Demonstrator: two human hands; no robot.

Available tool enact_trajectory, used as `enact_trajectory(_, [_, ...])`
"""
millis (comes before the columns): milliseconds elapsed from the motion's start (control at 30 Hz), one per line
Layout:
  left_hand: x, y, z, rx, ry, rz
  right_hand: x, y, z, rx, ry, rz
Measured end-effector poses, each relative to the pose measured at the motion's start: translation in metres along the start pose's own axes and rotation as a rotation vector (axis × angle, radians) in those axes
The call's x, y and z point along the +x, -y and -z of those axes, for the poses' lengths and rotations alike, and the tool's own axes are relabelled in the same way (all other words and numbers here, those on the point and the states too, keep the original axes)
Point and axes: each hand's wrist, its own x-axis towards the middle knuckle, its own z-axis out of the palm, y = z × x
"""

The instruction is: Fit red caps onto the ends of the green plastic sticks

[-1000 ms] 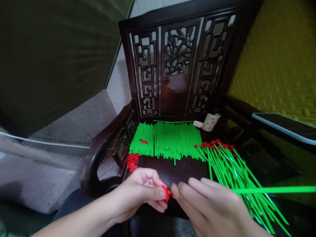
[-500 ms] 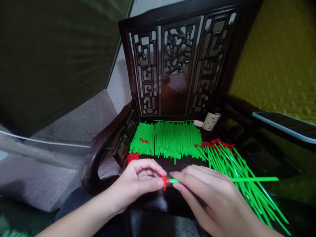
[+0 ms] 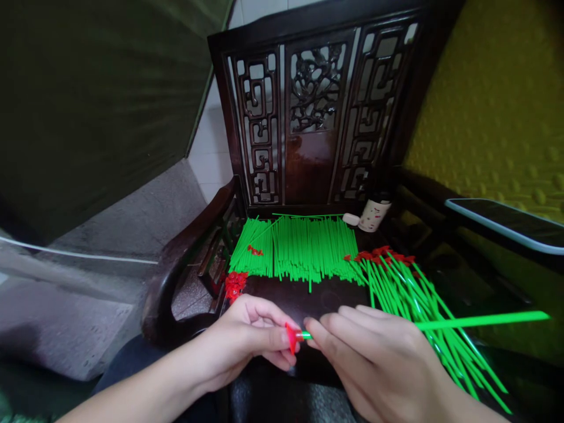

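Between the thumb and fingers of my left hand (image 3: 258, 335) is a red balloon cup (image 3: 291, 339), its flared rim facing left. A green balloon stick (image 3: 484, 321) meets the cup's narrow neck. My right hand (image 3: 374, 352) is closed round this stick near the cup, and the stick's long end sticks out to the right. How deep the stick sits in the neck I cannot tell. Past my hands, many loose green sticks (image 3: 312, 247) lie on the dark wooden seat. A small heap of red cups (image 3: 235, 285) is at the seat's left edge.
Right of the seat lies a pile of green sticks with red cups on their ends (image 3: 409, 294). Behind stand a patterned cup (image 3: 374, 214) and a small white case (image 3: 351, 219). A phone (image 3: 506, 223) rests on the right armrest. The left armrest (image 3: 163, 288) curves beside my forearm.
Both hands have dipped slightly with the cup and stick. The stick's free end now reaches further right and tilts up a little. My left fingers have shifted round the cup.
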Motion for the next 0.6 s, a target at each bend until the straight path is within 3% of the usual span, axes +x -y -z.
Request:
enact_trajectory(267, [0.000, -0.003, 0.003, 0.061, 0.041, 0.074, 0.001, 0.009, 0.007, -0.249, 0.034, 0.135])
enact_trajectory(433, [0.000, -0.001, 0.005, 0.091, 0.057, 0.110, -0.010, 0.008, -0.007, -0.282, -0.123, 0.237])
enact_trajectory(600, [-0.004, -0.004, -0.005, -0.120, 0.199, 0.026, -0.011, 0.004, -0.001, -0.211, -0.111, 0.144])
